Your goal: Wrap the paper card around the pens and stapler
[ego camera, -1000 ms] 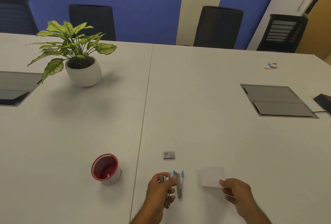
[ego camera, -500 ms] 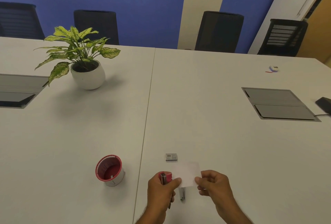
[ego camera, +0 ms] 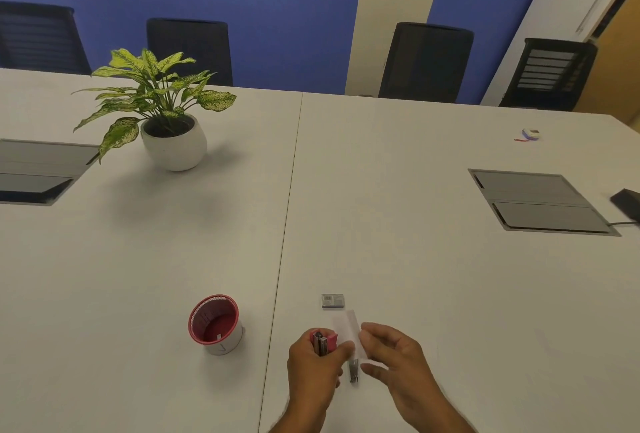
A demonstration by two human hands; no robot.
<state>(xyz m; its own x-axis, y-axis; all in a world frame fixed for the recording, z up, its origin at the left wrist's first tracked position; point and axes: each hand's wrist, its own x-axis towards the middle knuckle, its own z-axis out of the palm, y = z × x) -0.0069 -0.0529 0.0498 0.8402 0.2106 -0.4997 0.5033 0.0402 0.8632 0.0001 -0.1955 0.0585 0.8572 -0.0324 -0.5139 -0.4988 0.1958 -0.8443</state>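
**Paper slip meets stapler at the near edge of the worktop**

The left hand (ego camera: 317,368) is wrapped around a small pink stapler (ego camera: 325,342), holding it upright with its metal mouth pointing up and away from the body. The right hand (ego camera: 398,360) pinches a white paper slip (ego camera: 348,328) between thumb and fingers and holds it right beside the stapler's mouth, seemingly so that the paper's edge can go between the stapler's arms; whether it is already in cannot be told. Both hands hover just above the worktop (ego camera: 398,224), close to the person's body, where the work is easy to see.

Beneath the hands lies a second stapler (ego camera: 354,370), mostly metal, flat on the surface. A little box of staples (ego camera: 332,300) sits just beyond the paper, within easy reach. To the left, near the hands, stands a red-rimmed cup (ego camera: 215,325).

The surface is a large pale meeting table made of two halves with a seam down the middle. A potted plant (ego camera: 162,114) stands far left, grey cable hatches (ego camera: 536,202) are set into each side, and a small blue-and-white object (ego camera: 531,134) lies far right. Black office chairs (ego camera: 424,63) line the far edge before a blue wall.
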